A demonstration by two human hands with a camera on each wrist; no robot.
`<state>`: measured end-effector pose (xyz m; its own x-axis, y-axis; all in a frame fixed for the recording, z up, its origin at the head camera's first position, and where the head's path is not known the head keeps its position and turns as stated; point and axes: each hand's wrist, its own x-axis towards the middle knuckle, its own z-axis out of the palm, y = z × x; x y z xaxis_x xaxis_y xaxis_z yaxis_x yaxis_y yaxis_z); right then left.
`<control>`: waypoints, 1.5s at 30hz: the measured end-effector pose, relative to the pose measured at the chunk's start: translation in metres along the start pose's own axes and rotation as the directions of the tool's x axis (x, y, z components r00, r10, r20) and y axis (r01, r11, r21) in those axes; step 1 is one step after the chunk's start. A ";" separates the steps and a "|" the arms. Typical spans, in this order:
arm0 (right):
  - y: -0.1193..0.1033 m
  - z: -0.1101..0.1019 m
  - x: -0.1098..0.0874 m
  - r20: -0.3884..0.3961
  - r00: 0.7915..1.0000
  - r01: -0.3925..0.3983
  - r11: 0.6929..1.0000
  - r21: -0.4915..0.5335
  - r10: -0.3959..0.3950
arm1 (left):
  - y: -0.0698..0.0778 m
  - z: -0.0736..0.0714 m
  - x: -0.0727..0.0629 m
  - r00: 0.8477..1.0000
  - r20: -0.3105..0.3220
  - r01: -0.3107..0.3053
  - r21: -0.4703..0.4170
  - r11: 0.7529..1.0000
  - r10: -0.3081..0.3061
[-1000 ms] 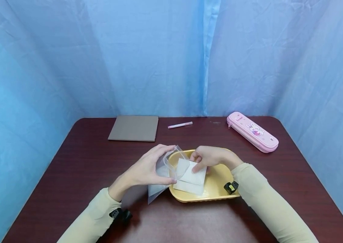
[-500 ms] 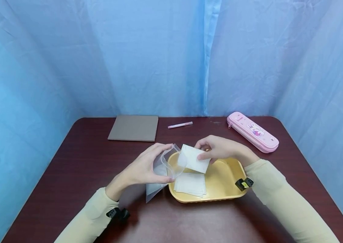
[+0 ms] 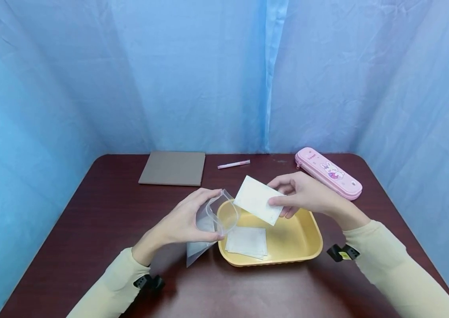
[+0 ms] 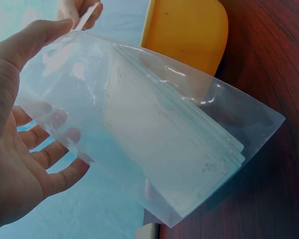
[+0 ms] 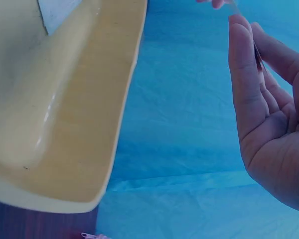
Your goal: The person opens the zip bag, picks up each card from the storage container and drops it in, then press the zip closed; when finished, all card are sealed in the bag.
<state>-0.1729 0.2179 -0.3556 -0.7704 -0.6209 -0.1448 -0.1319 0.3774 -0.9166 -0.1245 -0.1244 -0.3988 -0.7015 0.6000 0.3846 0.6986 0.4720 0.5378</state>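
Note:
My left hand (image 3: 182,223) holds a clear plastic bag (image 4: 97,84) by its rim, thumb and fingers spreading the mouth wide. Several white cards (image 4: 159,129) lie stacked inside the bag, as the left wrist view shows. Between thumb and fingers my right hand (image 3: 308,194) pinches a white card (image 3: 257,199), tilted above the yellow tray (image 3: 313,234), its left corner close to the bag's mouth. More white cards (image 3: 246,242) lie in a loose pile at the tray's left end. From the right wrist, the pinched card appears nearly edge-on.
Along the back of the dark wooden table (image 3: 101,198) lie a grey-brown flat board (image 3: 173,168), a pink-and-white pen (image 3: 234,164) and a pink pencil case (image 3: 329,173) with a rabbit picture. Blue curtains (image 3: 192,79) enclose the back and sides.
The right hand has lifted a card off the pile in the tray and moved up and to the right with it. The left hand with the bag has shifted slightly left.

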 end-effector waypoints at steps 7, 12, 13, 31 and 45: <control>-0.013 -0.004 -0.008 -0.054 0.997 0.056 0.997 0.061 -0.053 | -0.001 0.003 0.004 1.000 -0.003 0.012 0.012 1.000 -0.012; -0.022 0.000 -0.012 -0.029 0.997 0.069 0.997 0.045 -0.068 | -0.001 0.004 0.003 0.999 0.012 0.040 0.005 0.999 -0.040; -0.023 0.001 -0.013 -0.029 0.997 0.069 0.997 0.035 -0.068 | -0.001 0.004 0.003 0.999 0.014 0.043 0.006 0.999 -0.043; -0.024 0.002 -0.013 -0.083 0.995 0.055 0.998 -0.037 -0.058 | -0.004 0.009 0.011 0.998 0.034 0.054 0.002 0.999 -0.054; -0.027 0.019 0.000 -0.098 0.994 0.042 0.999 -0.005 -0.043 | -0.003 0.003 0.011 0.999 0.024 0.039 0.045 0.998 -0.040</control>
<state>-0.1577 0.1952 -0.3379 -0.8216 -0.5659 -0.0684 -0.1673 0.3542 -0.9201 -0.1334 -0.1169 -0.3985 -0.7254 0.5958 0.3447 0.6763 0.5237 0.5181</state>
